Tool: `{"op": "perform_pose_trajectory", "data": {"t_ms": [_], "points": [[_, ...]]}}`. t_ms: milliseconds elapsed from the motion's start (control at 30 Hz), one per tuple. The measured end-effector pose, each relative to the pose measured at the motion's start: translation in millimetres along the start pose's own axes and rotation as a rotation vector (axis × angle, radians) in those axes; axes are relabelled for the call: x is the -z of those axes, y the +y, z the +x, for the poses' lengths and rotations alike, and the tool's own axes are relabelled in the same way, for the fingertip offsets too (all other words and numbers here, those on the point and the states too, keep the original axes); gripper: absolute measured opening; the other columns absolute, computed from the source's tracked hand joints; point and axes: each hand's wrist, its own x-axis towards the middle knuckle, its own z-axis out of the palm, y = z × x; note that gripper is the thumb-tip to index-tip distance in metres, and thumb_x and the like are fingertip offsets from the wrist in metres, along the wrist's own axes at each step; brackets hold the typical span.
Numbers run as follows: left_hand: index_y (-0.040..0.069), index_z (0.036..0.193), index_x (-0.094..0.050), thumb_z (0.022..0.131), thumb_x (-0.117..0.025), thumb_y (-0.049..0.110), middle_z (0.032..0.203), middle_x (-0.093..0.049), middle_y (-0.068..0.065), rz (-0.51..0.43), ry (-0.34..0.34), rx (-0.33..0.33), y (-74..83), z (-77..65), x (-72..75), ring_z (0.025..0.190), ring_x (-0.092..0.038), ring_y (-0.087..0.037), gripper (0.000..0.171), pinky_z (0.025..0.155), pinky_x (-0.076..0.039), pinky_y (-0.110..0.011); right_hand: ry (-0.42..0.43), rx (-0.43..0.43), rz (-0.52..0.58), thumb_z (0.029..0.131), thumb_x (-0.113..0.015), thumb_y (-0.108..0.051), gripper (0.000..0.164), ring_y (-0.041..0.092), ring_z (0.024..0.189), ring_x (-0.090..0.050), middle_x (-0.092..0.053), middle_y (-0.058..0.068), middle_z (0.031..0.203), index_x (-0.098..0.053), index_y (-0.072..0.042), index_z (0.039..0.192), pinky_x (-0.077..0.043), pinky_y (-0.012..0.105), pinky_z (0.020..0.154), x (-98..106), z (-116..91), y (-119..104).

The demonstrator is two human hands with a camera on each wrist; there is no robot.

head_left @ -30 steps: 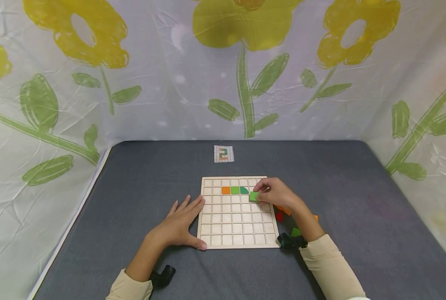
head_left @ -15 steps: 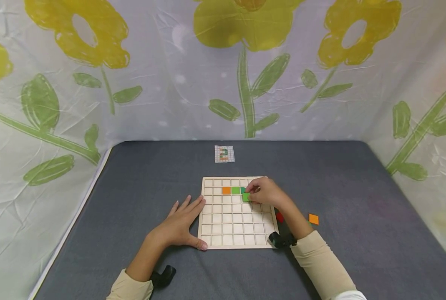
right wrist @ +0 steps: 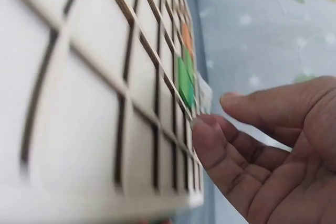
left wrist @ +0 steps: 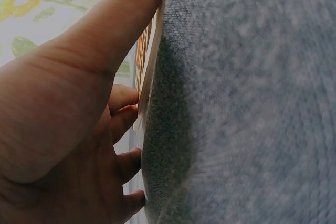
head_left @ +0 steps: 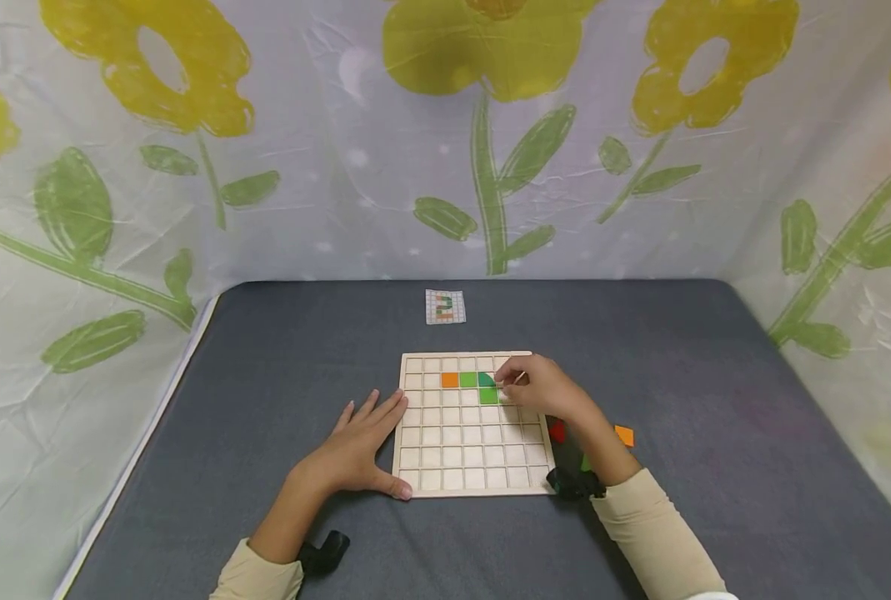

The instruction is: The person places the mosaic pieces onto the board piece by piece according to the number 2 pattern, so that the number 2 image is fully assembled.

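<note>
A wooden grid board (head_left: 453,457) lies on the dark cloth. Its upper part holds a row of an orange square tile (head_left: 450,380), a light green square tile (head_left: 468,380) and a dark green quarter-round tile (head_left: 485,380). Directly below the quarter-round sits another light green square tile (head_left: 488,396). My right hand (head_left: 546,387) hovers just right of these tiles, thumb and forefinger parted with nothing between them, as the right wrist view confirms. With fingers spread, my left hand (head_left: 355,454) rests against the board's left edge, thumb at the lower left corner.
Behind the board lies a small printed card (head_left: 445,307) with a coloured grid pattern. Right of the board, partly under the right forearm, are a red piece (head_left: 557,431), an orange tile (head_left: 624,436) and a green piece (head_left: 585,463). Flowered fabric (head_left: 340,167) hangs behind the table.
My right hand brought the light green square tile leftward, set it in the cell below the quarter-round and let it go, then drew slightly right. The left hand stayed put.
</note>
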Motion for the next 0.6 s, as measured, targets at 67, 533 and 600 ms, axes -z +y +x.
{"op": "perform_pose_trajectory", "data": {"t_ms": [67,533,600], "points": [[0.008,0.16,-0.025,0.06,-0.085,0.07,0.165,-0.021,-0.008,-0.005,-0.002,-0.001,0.3,0.8,0.2,0.151,-0.009,-0.039,0.132,0.115,-0.003,-0.065,-0.001,0.014,-0.015,0.095,-0.063,0.0,0.014,0.02,0.08,-0.061,-0.065,0.008,0.095,-0.07,0.002,0.107,-0.052,0.035,0.07,10,-10,4],[0.009,0.161,-0.023,0.062,-0.082,0.072,0.166,-0.019,-0.007,-0.011,-0.011,0.004,-1.2,-1.1,1.1,0.151,-0.008,-0.039,0.132,0.115,-0.002,-0.065,-0.026,-0.207,-0.397,0.078,-0.083,-0.008,0.03,0.021,0.076,-0.054,-0.06,0.004,0.086,-0.067,-0.002,0.102,-0.049,0.043,0.066,44,-101,19],[0.009,0.161,-0.022,0.062,-0.082,0.073,0.166,-0.019,-0.007,-0.011,-0.015,0.005,-0.5,-0.5,0.9,0.151,-0.008,-0.039,0.132,0.115,-0.002,-0.065,-0.028,-0.225,-0.417,0.075,-0.085,-0.008,0.036,0.021,0.076,-0.053,-0.059,0.004,0.086,-0.065,0.0,0.104,-0.049,0.044,0.067,43,-109,22]]}}
